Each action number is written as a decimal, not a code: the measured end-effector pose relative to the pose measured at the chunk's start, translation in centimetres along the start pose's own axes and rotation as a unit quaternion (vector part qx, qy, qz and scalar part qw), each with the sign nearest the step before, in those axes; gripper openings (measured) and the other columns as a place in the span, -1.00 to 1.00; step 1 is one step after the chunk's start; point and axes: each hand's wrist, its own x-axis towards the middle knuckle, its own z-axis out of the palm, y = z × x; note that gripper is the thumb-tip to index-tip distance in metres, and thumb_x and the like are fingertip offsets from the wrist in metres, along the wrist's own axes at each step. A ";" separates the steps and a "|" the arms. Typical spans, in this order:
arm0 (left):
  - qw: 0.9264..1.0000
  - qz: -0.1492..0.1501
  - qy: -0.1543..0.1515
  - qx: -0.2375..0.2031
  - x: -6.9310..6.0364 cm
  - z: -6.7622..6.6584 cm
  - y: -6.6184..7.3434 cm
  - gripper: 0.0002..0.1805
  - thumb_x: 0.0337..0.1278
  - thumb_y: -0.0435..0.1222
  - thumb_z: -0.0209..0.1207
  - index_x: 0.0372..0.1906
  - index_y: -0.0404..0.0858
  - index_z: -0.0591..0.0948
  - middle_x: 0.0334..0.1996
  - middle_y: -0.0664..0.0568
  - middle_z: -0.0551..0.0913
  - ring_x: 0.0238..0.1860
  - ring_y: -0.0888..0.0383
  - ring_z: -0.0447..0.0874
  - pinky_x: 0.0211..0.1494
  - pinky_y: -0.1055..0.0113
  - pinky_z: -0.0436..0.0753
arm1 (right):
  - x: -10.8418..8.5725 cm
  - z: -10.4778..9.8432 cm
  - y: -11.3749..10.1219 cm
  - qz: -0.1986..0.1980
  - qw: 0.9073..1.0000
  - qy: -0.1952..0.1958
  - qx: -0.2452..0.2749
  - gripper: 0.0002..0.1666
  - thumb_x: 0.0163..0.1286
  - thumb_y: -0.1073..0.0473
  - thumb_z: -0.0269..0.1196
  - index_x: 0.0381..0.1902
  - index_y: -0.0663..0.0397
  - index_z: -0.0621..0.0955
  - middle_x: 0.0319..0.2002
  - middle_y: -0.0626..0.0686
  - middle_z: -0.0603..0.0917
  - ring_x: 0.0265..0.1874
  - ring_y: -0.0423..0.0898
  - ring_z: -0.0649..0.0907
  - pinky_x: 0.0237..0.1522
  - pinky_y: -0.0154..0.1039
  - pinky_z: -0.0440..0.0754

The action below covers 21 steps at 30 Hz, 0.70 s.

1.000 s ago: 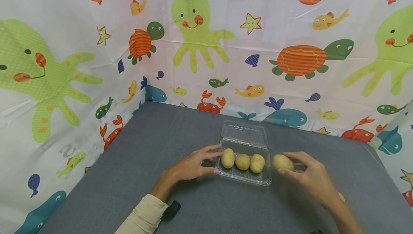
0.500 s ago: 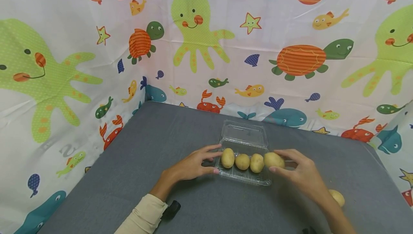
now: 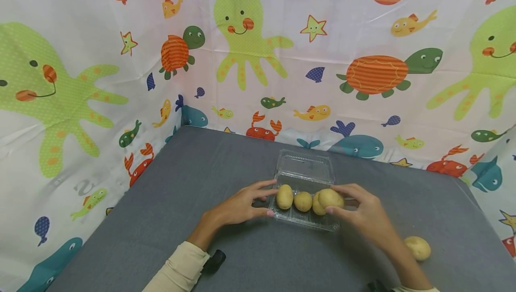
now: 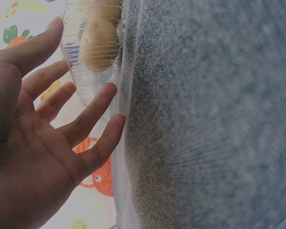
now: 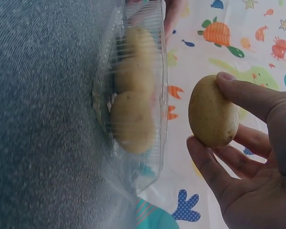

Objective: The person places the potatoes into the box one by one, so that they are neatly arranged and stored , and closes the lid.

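Note:
A clear plastic clamshell box (image 3: 305, 224) lies on the grey table with its lid (image 3: 305, 167) folded back. Three potatoes sit in a row inside: a left one (image 3: 284, 197), a middle one (image 3: 303, 201) and a right one (image 3: 316, 205), partly hidden. My right hand (image 3: 366, 210) pinches another potato (image 5: 213, 112) between thumb and fingertips. In the right wrist view it hangs above the box, apart from its rim. With fingers spread and loosely bent, my left hand (image 4: 43, 129) stays at the box's left side, its fingertips at the wall.
One more potato (image 3: 418, 248) lies on the grey table (image 3: 225, 157) to the right, beside my right forearm. A white curtain (image 3: 282, 27) printed with sea animals rises behind the table and along its sides. A black strap (image 3: 214, 261) shows by my left wrist.
My right hand has carried its potato leftward from beside the box to over its right end. The loose potato on the right has come into fuller view. My left hand has not moved.

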 end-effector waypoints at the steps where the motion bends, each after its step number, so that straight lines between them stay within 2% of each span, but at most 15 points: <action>1: 1.000 0.001 0.000 0.001 0.0 0.0 0.0 -0.28 0.42 -0.05 0.36 0.58 -0.07 0.44 0.70 0.12 0.15 0.42 -0.05 0.57 0.48 -0.03 0.54 | 0.1 0.1 0.0 -0.001 1.000 -0.001 0.002 -0.44 0.24 0.08 0.62 0.17 0.07 0.74 0.04 0.00 0.75 -0.03 -0.34 0.70 -0.01 -0.40 0.74; 11: 1.000 0.001 0.000 0.002 0.0 0.0 0.0 -0.29 0.43 -0.05 0.36 0.58 -0.07 0.45 0.70 0.10 0.16 0.42 -0.03 0.57 0.48 -0.03 0.53 | 0.5 1.5 -0.7 -0.034 0.999 0.004 0.020 -0.43 0.16 0.20 0.65 0.14 0.12 0.75 -0.01 0.01 0.75 -0.06 -0.30 0.70 -0.06 -0.35 0.78; 16: 1.000 -0.002 0.002 0.001 -0.1 0.0 0.1 -0.29 0.42 -0.05 0.37 0.58 -0.06 0.45 0.70 0.11 0.16 0.43 -0.02 0.56 0.49 -0.03 0.52 | 0.6 2.1 -1.0 -0.036 0.999 0.000 0.008 -0.43 0.18 0.14 0.64 0.15 0.08 0.75 0.00 -0.02 0.75 -0.06 -0.25 0.71 -0.08 -0.31 0.79; 21: 1.000 -0.005 0.005 0.000 0.0 0.1 0.0 -0.29 0.41 -0.04 0.37 0.58 -0.05 0.46 0.69 0.14 0.17 0.44 -0.01 0.55 0.49 -0.01 0.52 | 0.8 2.6 -1.1 -0.035 0.999 -0.005 -0.005 -0.42 0.17 0.13 0.65 0.15 0.09 0.75 0.00 -0.03 0.76 -0.07 -0.12 0.76 -0.10 -0.31 0.79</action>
